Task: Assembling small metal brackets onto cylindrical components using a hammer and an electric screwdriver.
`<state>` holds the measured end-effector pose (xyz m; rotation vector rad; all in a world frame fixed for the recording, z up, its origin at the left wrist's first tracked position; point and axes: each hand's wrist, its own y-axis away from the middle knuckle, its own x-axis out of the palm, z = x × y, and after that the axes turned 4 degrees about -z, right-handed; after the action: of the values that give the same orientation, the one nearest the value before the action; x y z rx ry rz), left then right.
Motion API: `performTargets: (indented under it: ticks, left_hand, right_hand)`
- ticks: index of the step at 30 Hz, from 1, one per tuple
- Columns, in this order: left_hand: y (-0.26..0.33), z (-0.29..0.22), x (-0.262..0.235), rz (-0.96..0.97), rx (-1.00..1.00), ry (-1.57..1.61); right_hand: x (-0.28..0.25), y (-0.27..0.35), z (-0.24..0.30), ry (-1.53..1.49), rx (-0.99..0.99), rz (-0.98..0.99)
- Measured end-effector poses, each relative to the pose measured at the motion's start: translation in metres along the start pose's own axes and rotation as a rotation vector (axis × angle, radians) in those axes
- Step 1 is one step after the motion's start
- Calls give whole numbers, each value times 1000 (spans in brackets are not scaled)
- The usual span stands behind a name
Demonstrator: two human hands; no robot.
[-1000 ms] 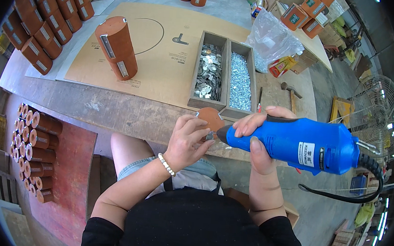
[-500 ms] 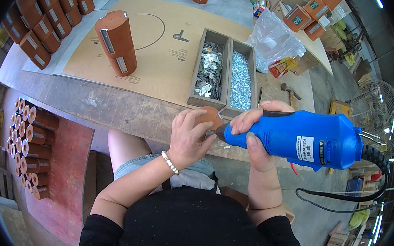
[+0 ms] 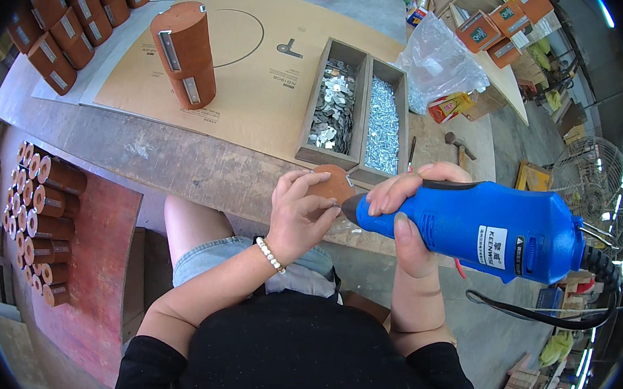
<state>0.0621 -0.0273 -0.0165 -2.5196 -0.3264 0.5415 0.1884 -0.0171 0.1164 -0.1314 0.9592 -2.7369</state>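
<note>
My drill (image 3: 472,227) has dropped lower; right grip (image 3: 410,214) clasps it, left grip (image 3: 298,215) pinches the disc (image 3: 330,181) beside the trays (image 3: 359,110).

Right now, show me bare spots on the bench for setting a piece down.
Free: the cardboard sheet between the stacked brown cylinders and the two wooden trays; also the grey bench strip along its near edge. Crowded: the left-edge cylinder rows.
</note>
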Motion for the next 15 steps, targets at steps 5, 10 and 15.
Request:
performTargets:
  ticks: [5, 10, 15]
  left_hand:
    - [-1, -1, -4, 11, 12, 17]
    - [0, -1, -5, 40, 9, 35]
    - [4, 0, -10, 95, 3, 65]
  right_hand:
    - [-1, 1, -2, -56, 23, 8]
    - [0, -1, -1, -34, 59, -20]
    - [-1, -2, -2, -169, 98, -73]
